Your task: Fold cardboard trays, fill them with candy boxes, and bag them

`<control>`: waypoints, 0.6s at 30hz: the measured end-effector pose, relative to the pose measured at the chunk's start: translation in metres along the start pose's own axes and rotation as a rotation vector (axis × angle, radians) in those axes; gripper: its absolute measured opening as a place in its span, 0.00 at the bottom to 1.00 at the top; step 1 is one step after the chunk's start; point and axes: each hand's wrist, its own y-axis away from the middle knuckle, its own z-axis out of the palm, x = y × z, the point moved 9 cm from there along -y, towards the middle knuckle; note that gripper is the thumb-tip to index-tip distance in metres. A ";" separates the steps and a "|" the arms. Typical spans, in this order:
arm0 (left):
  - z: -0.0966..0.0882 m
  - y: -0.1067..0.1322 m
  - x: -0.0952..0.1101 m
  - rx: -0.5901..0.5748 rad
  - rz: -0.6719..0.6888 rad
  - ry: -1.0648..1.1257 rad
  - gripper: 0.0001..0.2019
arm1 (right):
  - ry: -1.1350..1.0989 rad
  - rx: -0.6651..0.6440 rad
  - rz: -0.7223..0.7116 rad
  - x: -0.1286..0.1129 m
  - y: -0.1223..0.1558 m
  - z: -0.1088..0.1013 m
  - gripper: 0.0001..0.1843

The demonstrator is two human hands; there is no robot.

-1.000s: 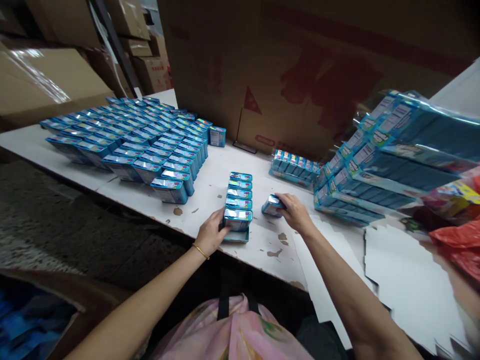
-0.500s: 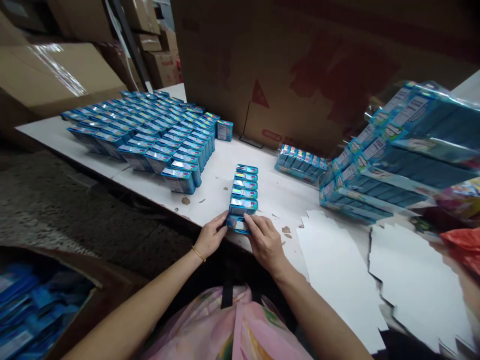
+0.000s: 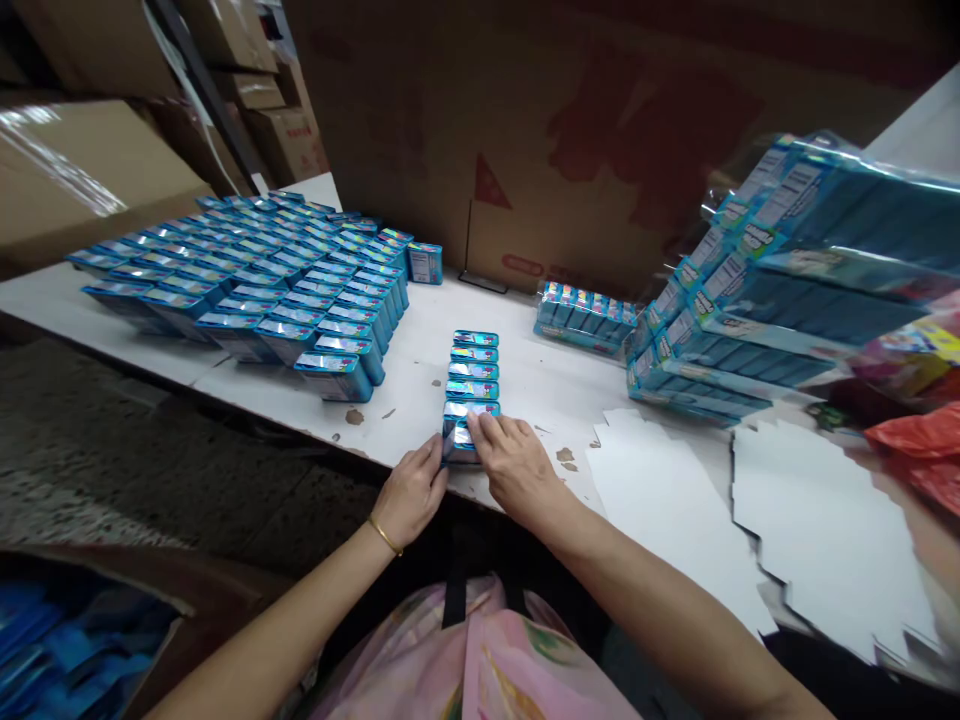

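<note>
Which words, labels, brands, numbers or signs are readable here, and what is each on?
None reads with certainty.
Row of blue boxes by the hands: print too small.
Massed blue boxes at left: too small.
Stacked wrapped packs: green logos and white labels, too blurred.
Large carton: red marking, illegible.
Background carton: red print, too blurred.

Right hand (image 3: 517,465) has its fingers on the near blue box (image 3: 459,438), at the front end of a row of blue boxes (image 3: 474,372) running away from the grip; left hand (image 3: 411,490) is at that box's left side. Left of the grip and farther back: massed blue boxes (image 3: 285,272). Right: film-wrapped stack (image 3: 750,310), with white sheets (image 3: 667,510) nearer the body.
</note>
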 end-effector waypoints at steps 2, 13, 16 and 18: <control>-0.001 0.000 0.001 -0.020 0.012 -0.068 0.20 | 0.017 -0.006 0.000 -0.004 -0.002 -0.004 0.28; -0.004 0.003 -0.011 -0.109 -0.043 0.079 0.24 | -0.154 0.143 -0.074 -0.005 -0.009 0.021 0.27; -0.031 -0.008 -0.026 0.040 -0.211 0.152 0.29 | -0.250 0.124 -0.090 -0.004 -0.008 0.017 0.33; -0.047 -0.029 -0.028 0.085 -0.242 0.175 0.28 | -0.329 0.119 -0.122 -0.002 -0.004 0.006 0.36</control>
